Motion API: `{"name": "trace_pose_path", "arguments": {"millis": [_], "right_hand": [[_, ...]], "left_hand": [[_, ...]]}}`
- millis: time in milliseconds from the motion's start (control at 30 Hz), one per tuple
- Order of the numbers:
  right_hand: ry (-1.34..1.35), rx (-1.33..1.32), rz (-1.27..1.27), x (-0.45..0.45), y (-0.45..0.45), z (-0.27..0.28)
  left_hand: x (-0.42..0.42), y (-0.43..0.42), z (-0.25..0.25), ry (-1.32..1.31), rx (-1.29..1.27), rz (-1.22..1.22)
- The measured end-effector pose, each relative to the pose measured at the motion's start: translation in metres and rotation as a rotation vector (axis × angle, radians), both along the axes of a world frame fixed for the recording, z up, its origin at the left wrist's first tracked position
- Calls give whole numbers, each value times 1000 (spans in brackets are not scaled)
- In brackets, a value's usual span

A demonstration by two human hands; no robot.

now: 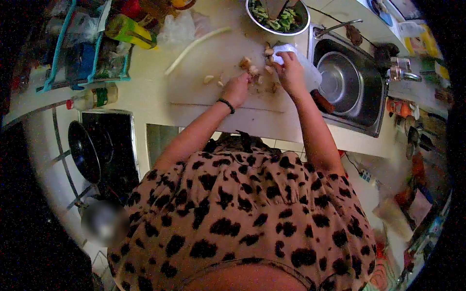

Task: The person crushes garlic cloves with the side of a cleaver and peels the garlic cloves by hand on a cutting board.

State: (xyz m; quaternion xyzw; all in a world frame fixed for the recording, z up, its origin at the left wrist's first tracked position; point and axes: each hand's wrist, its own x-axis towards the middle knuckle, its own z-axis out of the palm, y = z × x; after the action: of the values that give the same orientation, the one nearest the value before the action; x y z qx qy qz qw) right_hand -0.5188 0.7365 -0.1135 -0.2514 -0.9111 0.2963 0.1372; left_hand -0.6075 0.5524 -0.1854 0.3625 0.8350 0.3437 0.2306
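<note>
Over the pale cutting board [194, 97], my left hand [236, 90] has its fingers closed around what looks like part of a garlic bulb [253, 71]. Loose garlic cloves [208, 78] and bits of brownish skin lie around it. My right hand [291, 76] is just to the right, with thumb and fingers curled together at the edge of a white plastic bag [307, 67]. What its fingertips hold is too small to make out. More brownish garlic pieces [269, 51] lie between the bag and my left hand.
A long pale stalk [196, 47] lies on the board's far left. Behind stands a metal bowl [305, 19] of chopped greens. At right is a steel sink [361, 116] with a basin [342, 75]; at left, a yellow-green bottle [131, 31], a rack [97, 53] and a black pan [83, 150].
</note>
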Motion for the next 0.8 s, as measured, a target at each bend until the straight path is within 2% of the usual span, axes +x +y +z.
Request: {"name": "trace_pose_path", "arguments": {"millis": [67,133,167,233,267,333,367,467,533,600,633,700,733,800], "right_hand": [[-80,40,35,23,3,-3],[-223,54,122,51,-1,-16],[-226,57,120,61,-7,-24],[-30,240,119,72,-21,-34],[-105,93,63,71,-33,-23],[-138,20,51,76,-47,-28],[-171,-50,39,78,-53,-25],[-142,-48,-51,73,-69,-12],[-119,-62,-94,72,-68,-15],[-173,-32,73,61,-57,-25],[-169,-32,73,61,-54,-29],[-41,-131,19,59,-43,-24],[-42,-130,20,55,-31,-21],[38,-35,-15,42,-5,-18]], "left_hand": [[3,2,7,22,1,-29],[14,4,42,52,-218,-91],[20,5,50,50,-215,-93],[28,6,58,85,-285,-201],[31,6,53,85,-286,-201],[41,5,32,252,-168,-295],[44,7,26,254,-167,-300],[45,9,23,300,-238,-325],[43,7,41,150,-295,-296],[45,7,42,170,-244,-260],[43,6,43,192,-190,-219],[38,6,49,112,-180,-141],[36,4,52,26,-172,-61],[27,-7,53,43,-162,-28]]}}
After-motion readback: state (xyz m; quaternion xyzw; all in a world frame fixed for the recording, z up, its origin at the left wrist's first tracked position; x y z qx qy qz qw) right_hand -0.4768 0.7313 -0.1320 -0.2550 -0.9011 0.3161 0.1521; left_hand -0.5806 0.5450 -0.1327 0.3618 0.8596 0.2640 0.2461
